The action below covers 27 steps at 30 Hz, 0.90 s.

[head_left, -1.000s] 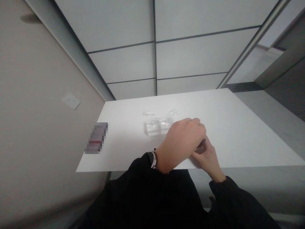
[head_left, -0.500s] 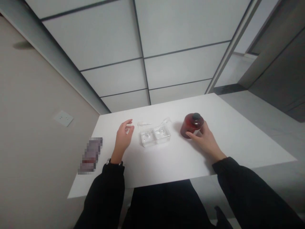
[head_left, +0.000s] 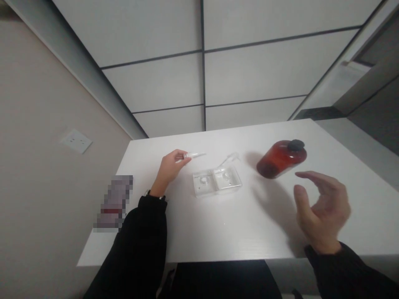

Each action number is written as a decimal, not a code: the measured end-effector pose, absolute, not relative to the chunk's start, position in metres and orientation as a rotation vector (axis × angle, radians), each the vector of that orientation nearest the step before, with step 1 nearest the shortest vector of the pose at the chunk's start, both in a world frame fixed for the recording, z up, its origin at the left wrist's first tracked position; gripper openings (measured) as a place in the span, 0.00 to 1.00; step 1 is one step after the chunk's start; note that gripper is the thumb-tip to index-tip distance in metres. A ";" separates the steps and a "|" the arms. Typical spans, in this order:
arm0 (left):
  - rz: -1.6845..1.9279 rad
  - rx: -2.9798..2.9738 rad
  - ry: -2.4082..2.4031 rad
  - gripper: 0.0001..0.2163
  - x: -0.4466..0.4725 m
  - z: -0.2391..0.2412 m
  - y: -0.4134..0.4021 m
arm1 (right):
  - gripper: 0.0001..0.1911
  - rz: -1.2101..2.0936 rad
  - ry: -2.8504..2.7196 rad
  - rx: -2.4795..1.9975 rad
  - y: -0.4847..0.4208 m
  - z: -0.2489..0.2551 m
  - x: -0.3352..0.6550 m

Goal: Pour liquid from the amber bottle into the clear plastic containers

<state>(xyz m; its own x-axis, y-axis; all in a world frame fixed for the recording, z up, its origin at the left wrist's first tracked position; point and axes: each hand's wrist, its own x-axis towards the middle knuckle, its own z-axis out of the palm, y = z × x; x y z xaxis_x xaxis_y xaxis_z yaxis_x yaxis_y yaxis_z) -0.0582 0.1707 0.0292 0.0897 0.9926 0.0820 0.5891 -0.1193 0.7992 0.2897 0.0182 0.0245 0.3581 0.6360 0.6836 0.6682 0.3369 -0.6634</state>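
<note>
My left hand (head_left: 173, 165) is closed on the thick end of a small clear dropper (head_left: 197, 155), its thin tip pointing right. In front of that hand on the table lies a clear plastic box (head_left: 217, 182) with two compartments, each with a round shape in it. Behind the box is another clear thin piece (head_left: 230, 158), too faint to make out fully. A red-brown see-through bottle (head_left: 279, 158) with a black cap (head_left: 296, 145) stands to the right. Apart from the bottle, my right hand (head_left: 326, 207) is raised with thumb and fingers spread, holding nothing.
The white table (head_left: 224, 232) meets the wall on the left, where a power socket (head_left: 77, 141) is mounted. A pixelated flat item (head_left: 114, 201) lies at the table's left edge. Light panels (head_left: 249, 74) rise behind the table.
My left hand has moved right and taken hold of the clear dropper. My right hand has let go of the bottle and drawn away toward the right and nearer me.
</note>
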 end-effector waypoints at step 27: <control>1.383 1.686 0.962 0.14 -0.044 0.090 0.108 | 0.07 0.104 -1.485 -1.106 0.145 0.030 0.218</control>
